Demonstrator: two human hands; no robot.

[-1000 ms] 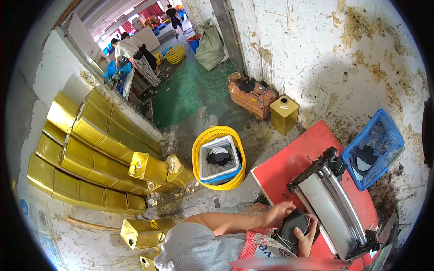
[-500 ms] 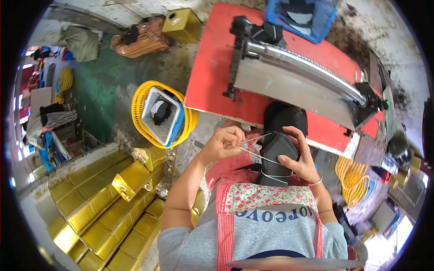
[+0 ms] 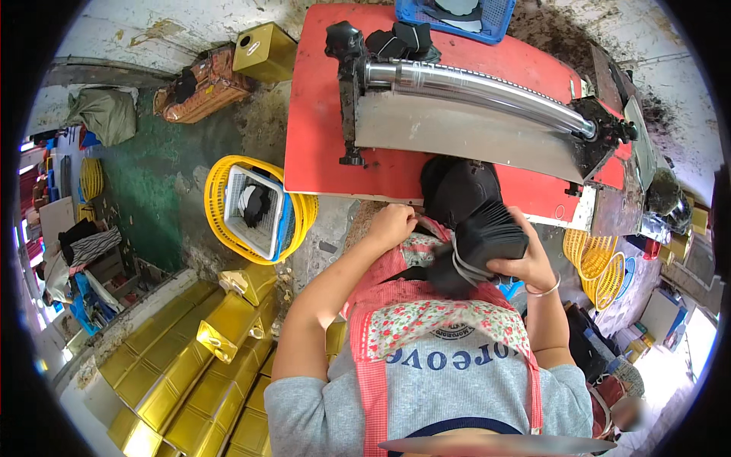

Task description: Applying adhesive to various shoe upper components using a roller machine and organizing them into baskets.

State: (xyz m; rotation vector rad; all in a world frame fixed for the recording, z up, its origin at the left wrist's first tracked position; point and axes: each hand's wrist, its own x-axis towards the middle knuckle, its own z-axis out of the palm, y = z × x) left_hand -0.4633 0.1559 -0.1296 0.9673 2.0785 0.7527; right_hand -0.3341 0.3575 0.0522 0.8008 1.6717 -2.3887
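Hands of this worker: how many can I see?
2: left hand near the front edge of the red table; right hand, partly hidden, gripping a banded black stack.

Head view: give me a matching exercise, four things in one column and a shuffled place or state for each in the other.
Things
1. Right hand
2. White band
3. White basket
4. Shiny metal bar

Places or states
A. nested in a yellow basket
B. spanning over the red tabletop
C. holding the black stack
D. looped around the black stack

Pairs: 1-C, 2-D, 3-A, 4-B
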